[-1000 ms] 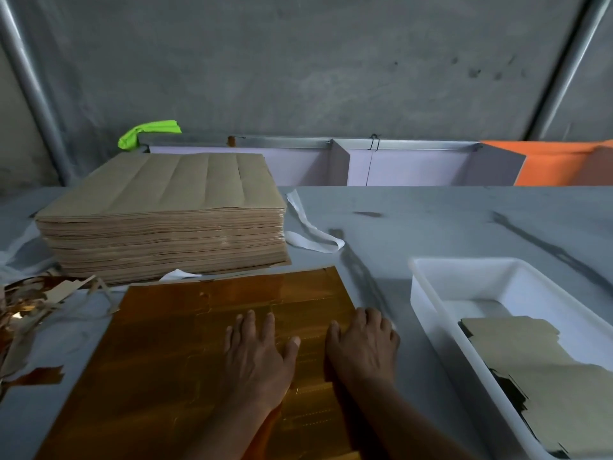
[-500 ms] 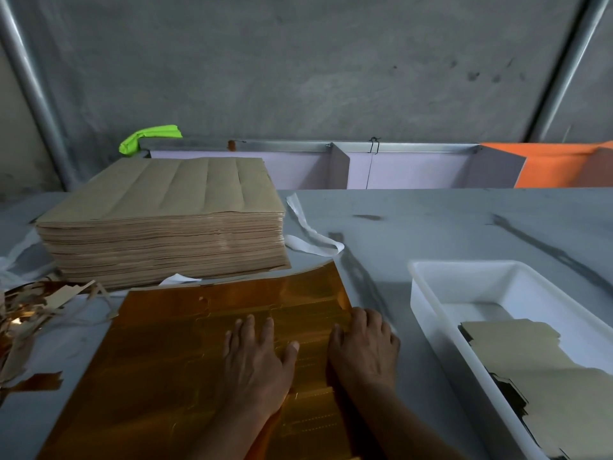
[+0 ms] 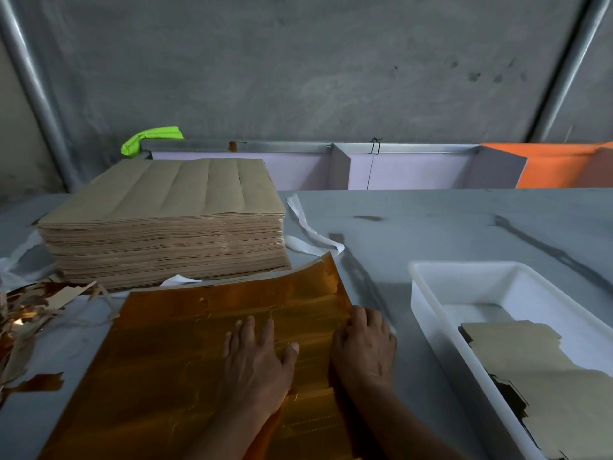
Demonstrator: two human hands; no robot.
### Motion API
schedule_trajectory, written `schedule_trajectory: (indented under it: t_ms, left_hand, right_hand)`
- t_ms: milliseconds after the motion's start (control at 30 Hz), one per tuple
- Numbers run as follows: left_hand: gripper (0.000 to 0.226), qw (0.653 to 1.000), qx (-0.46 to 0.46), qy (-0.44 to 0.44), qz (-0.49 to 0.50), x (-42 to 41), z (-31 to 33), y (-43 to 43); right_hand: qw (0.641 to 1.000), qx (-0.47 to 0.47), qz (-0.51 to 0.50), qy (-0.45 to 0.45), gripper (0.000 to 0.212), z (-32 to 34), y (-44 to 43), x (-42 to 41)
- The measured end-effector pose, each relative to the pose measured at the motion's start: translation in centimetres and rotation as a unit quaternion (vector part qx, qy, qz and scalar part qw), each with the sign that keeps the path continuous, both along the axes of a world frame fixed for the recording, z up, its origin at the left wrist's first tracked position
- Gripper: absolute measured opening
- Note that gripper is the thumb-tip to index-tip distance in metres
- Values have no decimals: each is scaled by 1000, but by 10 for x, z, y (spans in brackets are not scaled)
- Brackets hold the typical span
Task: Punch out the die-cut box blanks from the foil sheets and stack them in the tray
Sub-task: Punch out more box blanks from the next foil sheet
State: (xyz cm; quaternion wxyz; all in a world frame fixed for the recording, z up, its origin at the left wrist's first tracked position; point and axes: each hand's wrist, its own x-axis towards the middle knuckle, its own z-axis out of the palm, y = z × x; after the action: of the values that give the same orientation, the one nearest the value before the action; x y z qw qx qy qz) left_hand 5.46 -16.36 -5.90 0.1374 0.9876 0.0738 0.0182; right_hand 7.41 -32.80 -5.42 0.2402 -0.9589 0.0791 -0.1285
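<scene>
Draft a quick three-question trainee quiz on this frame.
1. True or false: the left hand lies flat on the foil sheet.
2. What lies in the white tray? A) scissors B) punched blanks C) a green rag
3. Which corner of the foil sheet curls up off the table?
Key: 1 true; 2 B; 3 the far right corner, just ahead of the right hand.
</scene>
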Motion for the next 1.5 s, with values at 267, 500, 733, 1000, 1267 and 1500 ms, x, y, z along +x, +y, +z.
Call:
schedule_trajectory:
  t_ms: [267,500,733,1000,1267,1500]
  left_hand:
    - [67,998,-66,-6,11,16,19,-18]
    - [42,958,-284,-27,21,48,35,-66]
    - [38,934,-353,-41,39,75,29,-86]
    - [25,910,-404,-49,76,82,17,-84]
    - [14,911,-395,-107,48,78,5,-84]
    - [25,919,-370,-115,72,82,0,-85]
  right_hand:
    - [1000,-7,19,-15,35,-1,-1,1]
    - [999,-8,36,-18,35,-3,-1,2]
    - [998,1,62,-14,43,-4,-1,4]
    - [998,19,50,15,52,0,-1,4]
    - [999,21,37,19,31,10,-4,7]
    - [983,176,5,-59,28,47,-5,36]
